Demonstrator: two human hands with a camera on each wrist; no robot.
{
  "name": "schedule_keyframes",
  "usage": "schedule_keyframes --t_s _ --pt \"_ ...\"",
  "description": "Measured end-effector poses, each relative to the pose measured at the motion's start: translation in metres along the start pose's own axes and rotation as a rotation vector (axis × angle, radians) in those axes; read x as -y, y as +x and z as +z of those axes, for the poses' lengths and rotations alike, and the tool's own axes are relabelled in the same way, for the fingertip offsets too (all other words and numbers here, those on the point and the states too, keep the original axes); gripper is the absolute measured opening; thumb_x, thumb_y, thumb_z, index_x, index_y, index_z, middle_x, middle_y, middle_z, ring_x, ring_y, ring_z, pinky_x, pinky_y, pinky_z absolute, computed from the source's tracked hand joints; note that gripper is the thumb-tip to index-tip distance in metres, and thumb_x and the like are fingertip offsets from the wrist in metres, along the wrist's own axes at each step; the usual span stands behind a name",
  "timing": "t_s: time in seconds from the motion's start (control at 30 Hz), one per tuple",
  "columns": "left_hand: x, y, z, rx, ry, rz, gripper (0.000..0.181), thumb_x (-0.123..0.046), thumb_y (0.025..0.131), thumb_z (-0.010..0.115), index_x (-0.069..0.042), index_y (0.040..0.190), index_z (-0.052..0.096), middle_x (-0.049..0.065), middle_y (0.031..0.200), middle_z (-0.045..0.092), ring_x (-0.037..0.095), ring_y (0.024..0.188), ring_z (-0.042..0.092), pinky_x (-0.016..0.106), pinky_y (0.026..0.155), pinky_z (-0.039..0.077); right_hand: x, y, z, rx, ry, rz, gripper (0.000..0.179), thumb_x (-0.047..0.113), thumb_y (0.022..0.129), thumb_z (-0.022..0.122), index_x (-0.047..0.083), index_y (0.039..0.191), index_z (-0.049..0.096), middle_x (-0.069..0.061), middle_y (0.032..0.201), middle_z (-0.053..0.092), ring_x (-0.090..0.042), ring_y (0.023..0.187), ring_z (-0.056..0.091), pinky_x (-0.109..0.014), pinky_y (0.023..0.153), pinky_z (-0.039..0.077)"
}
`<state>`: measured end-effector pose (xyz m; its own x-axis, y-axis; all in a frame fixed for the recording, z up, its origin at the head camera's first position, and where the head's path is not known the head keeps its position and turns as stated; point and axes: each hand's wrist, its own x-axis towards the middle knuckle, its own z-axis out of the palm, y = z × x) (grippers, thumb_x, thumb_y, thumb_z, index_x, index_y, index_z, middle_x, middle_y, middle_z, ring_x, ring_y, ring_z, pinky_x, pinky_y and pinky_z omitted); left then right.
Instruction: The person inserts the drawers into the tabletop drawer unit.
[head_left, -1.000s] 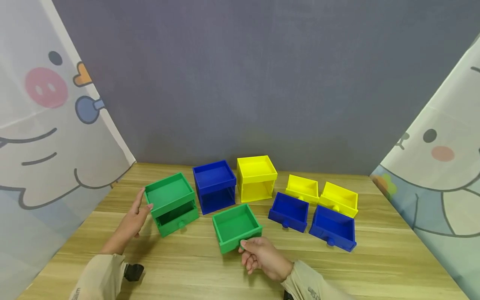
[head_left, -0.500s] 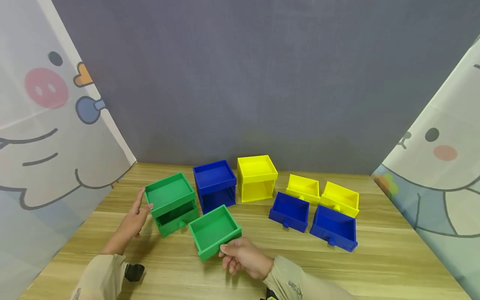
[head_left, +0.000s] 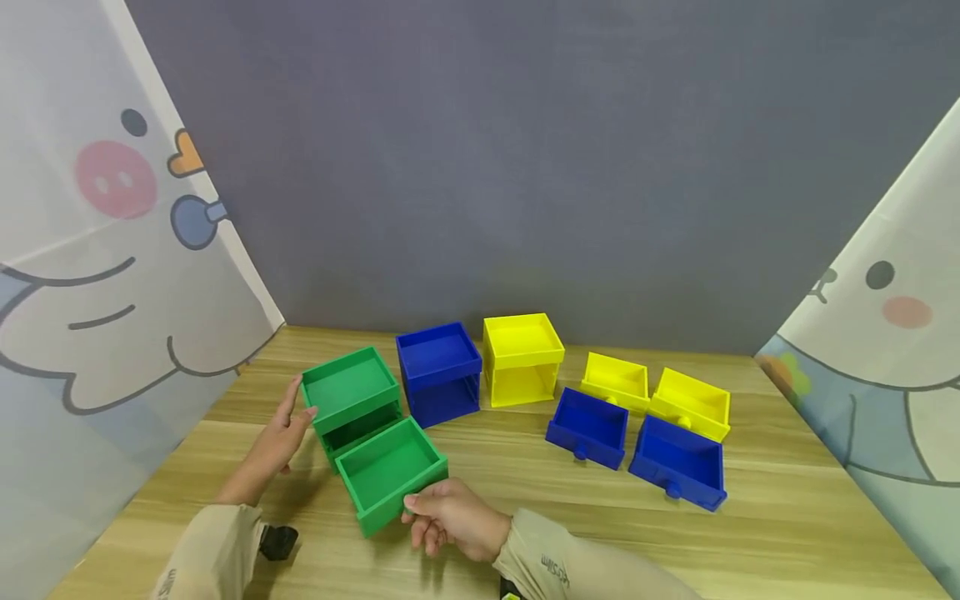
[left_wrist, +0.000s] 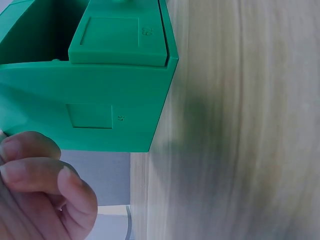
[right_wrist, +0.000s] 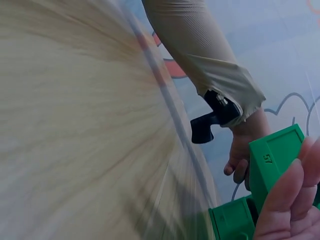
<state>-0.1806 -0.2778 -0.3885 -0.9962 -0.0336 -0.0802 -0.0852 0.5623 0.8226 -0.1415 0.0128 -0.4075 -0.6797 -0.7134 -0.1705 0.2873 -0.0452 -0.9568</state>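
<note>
In the head view my left hand (head_left: 276,440) holds the green cabinet (head_left: 351,385) at its left side, thumb at the front edge. In the left wrist view its other fingers are bent beside the side wall. A green drawer (left_wrist: 117,37) sits in the cabinet's lower slot, with the upper slot open above it. My right hand (head_left: 459,520) pinches the knob of a second green drawer (head_left: 390,467) between thumb and fingers. That empty drawer is tilted, raised in front of the cabinet, and hides the lower drawer in the head view.
Right of the green cabinet stand a blue cabinet (head_left: 438,354) and a yellow cabinet (head_left: 522,337), both without drawers. Farther right lie two blue drawers, one (head_left: 588,421) left of the other (head_left: 681,457), and two yellow drawers (head_left: 615,379) behind them. A grey wall (head_left: 525,167) closes the back.
My right hand has carried the green drawer leftward, from the table's middle to the front of the green cabinet. The left hand stays on the cabinet. The head view has shifted slightly.
</note>
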Motion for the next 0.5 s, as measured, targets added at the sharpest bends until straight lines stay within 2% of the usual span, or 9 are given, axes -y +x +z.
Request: schedule_keyframes --t_s 0.13,0.2,0.5 --pt "0.000 -0.001 0.001 -0.003 -0.023 -0.011 0.071 -0.038 0.103 0.032 -0.026 0.151 -0.019 0.043 0.145 0.015 0.049 0.098 0.053 0.036 0.046 0.045 0.001 0.006 0.008 0.003 0.002 -0.012 0.030 0.011 0.097 0.051 -0.019 0.091 0.056 0.005 0.055 0.056 0.003 0.043 0.048 -0.013 0.045 0.040" --pt "0.000 -0.001 0.001 -0.005 -0.024 -0.014 0.071 -0.038 0.103 0.032 -0.026 0.151 -0.019 0.043 0.145 0.015 0.051 0.098 0.052 0.037 0.047 0.045 0.001 0.009 0.011 0.002 0.004 -0.011 0.031 0.010 0.097 0.052 -0.020 0.092 0.056 0.005 0.055 0.056 0.003 0.043 0.048 -0.013 0.045 0.040" --pt "-0.002 -0.001 0.001 0.011 -0.018 -0.031 0.072 -0.039 0.103 0.033 -0.028 0.151 -0.020 0.042 0.146 0.014 0.050 0.099 0.053 0.036 0.048 0.045 -0.003 0.020 0.015 -0.029 0.000 -0.025 0.024 0.011 0.098 0.050 -0.007 0.085 0.059 0.004 0.054 0.055 0.001 0.041 0.047 -0.015 0.044 0.040"
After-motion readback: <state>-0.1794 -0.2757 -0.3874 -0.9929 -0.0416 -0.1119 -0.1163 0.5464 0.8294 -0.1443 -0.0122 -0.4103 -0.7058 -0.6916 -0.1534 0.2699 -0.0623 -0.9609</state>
